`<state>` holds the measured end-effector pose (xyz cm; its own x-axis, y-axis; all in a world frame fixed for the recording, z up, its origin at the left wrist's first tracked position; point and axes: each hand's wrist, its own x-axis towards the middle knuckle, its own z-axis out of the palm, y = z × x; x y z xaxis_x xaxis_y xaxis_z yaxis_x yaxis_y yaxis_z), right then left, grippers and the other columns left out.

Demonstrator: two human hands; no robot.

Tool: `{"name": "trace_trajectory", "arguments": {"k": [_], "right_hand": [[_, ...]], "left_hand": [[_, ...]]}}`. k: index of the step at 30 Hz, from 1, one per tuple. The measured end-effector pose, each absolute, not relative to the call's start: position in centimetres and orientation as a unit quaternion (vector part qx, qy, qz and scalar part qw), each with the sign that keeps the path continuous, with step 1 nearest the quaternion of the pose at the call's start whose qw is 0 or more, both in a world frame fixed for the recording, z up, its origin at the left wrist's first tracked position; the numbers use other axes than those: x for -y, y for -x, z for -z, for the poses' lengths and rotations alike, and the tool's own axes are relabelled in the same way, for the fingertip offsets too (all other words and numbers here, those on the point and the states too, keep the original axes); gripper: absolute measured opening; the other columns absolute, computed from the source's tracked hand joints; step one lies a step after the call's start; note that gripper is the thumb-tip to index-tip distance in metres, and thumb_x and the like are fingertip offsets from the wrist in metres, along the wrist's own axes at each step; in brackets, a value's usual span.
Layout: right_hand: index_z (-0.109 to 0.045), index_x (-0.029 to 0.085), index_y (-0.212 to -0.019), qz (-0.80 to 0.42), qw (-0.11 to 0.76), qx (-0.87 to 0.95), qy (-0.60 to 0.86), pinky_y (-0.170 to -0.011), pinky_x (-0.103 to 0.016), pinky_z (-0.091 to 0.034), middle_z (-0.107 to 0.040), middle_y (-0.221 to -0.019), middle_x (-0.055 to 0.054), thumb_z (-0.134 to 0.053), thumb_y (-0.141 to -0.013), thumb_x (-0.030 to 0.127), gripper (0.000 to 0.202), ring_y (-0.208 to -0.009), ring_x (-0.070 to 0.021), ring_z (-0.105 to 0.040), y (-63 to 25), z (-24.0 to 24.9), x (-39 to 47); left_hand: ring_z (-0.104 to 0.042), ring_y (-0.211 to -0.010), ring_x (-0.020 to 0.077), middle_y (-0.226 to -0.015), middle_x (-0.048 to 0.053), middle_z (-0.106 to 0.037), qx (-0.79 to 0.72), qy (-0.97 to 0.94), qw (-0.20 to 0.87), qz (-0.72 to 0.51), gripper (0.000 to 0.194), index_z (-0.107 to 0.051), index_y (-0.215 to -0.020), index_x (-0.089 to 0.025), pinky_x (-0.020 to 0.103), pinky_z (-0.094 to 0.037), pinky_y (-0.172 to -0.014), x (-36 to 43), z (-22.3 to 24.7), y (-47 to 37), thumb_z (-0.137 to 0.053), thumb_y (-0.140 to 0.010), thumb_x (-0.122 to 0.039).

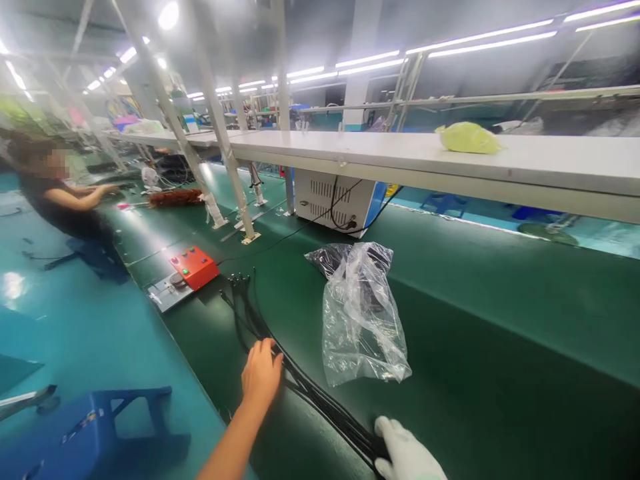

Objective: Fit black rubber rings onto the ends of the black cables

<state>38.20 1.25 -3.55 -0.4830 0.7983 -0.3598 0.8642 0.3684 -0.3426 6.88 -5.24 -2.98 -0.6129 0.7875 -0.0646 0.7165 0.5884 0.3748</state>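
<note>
Down at the bottom edge, the gloved right hand (407, 453) clamps one end of the black cables (300, 383) against the green surface (500, 320). Slightly higher, left of centre, the bare left hand (261, 373) presses flat, fingers extended, gripping nothing. Keeping both ends pinned should hold the strands parallel. Beyond lie a clear plastic bag (363, 320) and a red button box (195, 265).

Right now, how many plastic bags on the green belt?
2: a clear plastic bag beside the black cables, and a dark bag partly under its far end. More may be hidden.
</note>
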Motion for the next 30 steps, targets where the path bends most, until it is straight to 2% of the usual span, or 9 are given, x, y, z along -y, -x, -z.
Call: {"name": "trace_trajectory", "arguments": {"k": [2,5,8,11,16,19,22,27,30], "right_hand": [[-0.065,0.023,-0.088,0.271,0.077,-0.811,-0.513,-0.078,-0.027,-0.048,-0.069,-0.091,-0.003,-0.054,-0.078,0.024,0.015,-0.09,-0.0205,-0.064,-36.5,3.6,-2.0],[-0.063,0.02,-0.091,0.273,0.078,-0.792,-0.54,-0.074,-0.025,-0.048,-0.069,-0.088,-0.005,-0.037,-0.084,0.023,0.027,-0.081,-0.0175,-0.064,-36.7,2.8,-3.1],[-0.058,0.014,-0.113,0.26,0.072,-0.786,-0.556,-0.089,-0.032,-0.045,-0.064,-0.112,-0.013,-0.039,-0.085,0.03,0.038,-0.102,-0.0227,-0.06,-37.1,1.8,-2.8],[-0.046,0.014,-0.134,0.225,0.059,-0.805,-0.545,-0.102,-0.044,-0.035,-0.05,-0.133,-0.016,-0.044,-0.083,0.041,0.058,-0.122,-0.0306,-0.046,-35.2,1.4,-1.0],[-0.039,0.031,-0.14,0.205,0.085,-0.921,-0.321,-0.115,-0.05,-0.012,-0.031,-0.15,0.001,-0.046,-0.083,0.031,0.058,-0.139,-0.0285,-0.022,-28.9,2.1,0.4],[-0.036,0.026,-0.142,0.202,0.105,-0.931,-0.285,-0.113,-0.059,-0.01,-0.023,-0.152,-0.001,-0.048,-0.079,0.025,0.064,-0.14,-0.0339,-0.018,-26.8,3.1,0.0],[-0.033,0.024,-0.143,0.19,0.1,-0.917,-0.336,-0.109,-0.066,-0.009,-0.019,-0.152,-0.004,-0.048,-0.079,0.027,0.066,-0.138,-0.0394,-0.017,-26.3,3.8,-0.4],[-0.035,0.024,-0.142,0.238,0.05,-0.901,-0.36,-0.112,-0.061,-0.001,-0.024,-0.151,-0.004,-0.056,-0.073,0.03,0.071,-0.14,-0.0362,-0.017,-25.5,3.7,-0.6],[-0.044,0.024,-0.138,0.26,0.025,-0.879,-0.399,-0.115,-0.05,-0.014,-0.038,-0.146,-0.004,-0.05,-0.081,0.034,0.058,-0.137,-0.029,-0.029,-27.4,2.6,-1.8]], "left_hand": [[-0.053,-0.107,0.0209,-0.11,0.005,-0.058,-0.866,-0.461,0.117,-0.153,0.031,-0.057,-0.114,-0.024,0.03,-0.045,-0.089,5.4,3.9,-6.6,-0.053,-0.084,-0.016],[-0.051,-0.114,0.0233,-0.121,0.009,-0.055,-0.852,-0.488,0.108,-0.153,0.043,-0.051,-0.125,-0.02,0.033,-0.045,-0.094,5.8,4.5,-6.0,-0.049,-0.083,-0.011],[-0.043,-0.125,0.0274,-0.132,0.013,-0.051,-0.836,-0.518,0.089,-0.156,0.047,-0.046,-0.132,-0.014,0.042,-0.038,-0.105,6.8,4.9,-7.3,-0.044,-0.085,-0.012],[-0.042,-0.13,0.0262,-0.138,0.007,-0.051,-0.793,-0.582,0.098,-0.151,0.051,-0.05,-0.132,-0.019,0.04,-0.037,-0.11,9.0,6.2,-10.1,-0.05,-0.081,-0.015],[-0.051,-0.123,0.0293,-0.137,0.007,-0.051,-0.711,-0.686,0.068,-0.142,0.052,-0.054,-0.13,-0.023,0.041,-0.051,-0.098,12.9,8.6,-10.9,-0.057,-0.078,-0.022],[-0.051,-0.123,0.0272,-0.133,0.006,-0.055,-0.736,-0.662,0.011,-0.14,0.042,-0.057,-0.127,-0.024,0.039,-0.051,-0.099,12.2,8.0,-8.2,-0.05,-0.086,-0.029],[-0.042,-0.13,0.0271,-0.141,0.011,-0.047,-0.793,-0.594,-0.026,-0.133,0.047,-0.046,-0.136,-0.017,0.044,-0.044,-0.104,8.9,6.1,-5.0,-0.04,-0.09,-0.025],[-0.028,-0.138,0.0254,-0.15,0.004,-0.033,-0.766,-0.635,-0.009,-0.104,0.058,-0.035,-0.143,-0.022,0.044,-0.033,-0.111,4.7,4.8,-1.5,-0.049,-0.087,-0.033],[-0.034,-0.135,0.0272,-0.147,0.005,-0.037,-0.755,-0.651,0.022,-0.081,0.059,-0.042,-0.139,-0.022,0.046,-0.032,-0.11,5.2,5.5,-0.7,-0.055,-0.083,-0.033]]}}
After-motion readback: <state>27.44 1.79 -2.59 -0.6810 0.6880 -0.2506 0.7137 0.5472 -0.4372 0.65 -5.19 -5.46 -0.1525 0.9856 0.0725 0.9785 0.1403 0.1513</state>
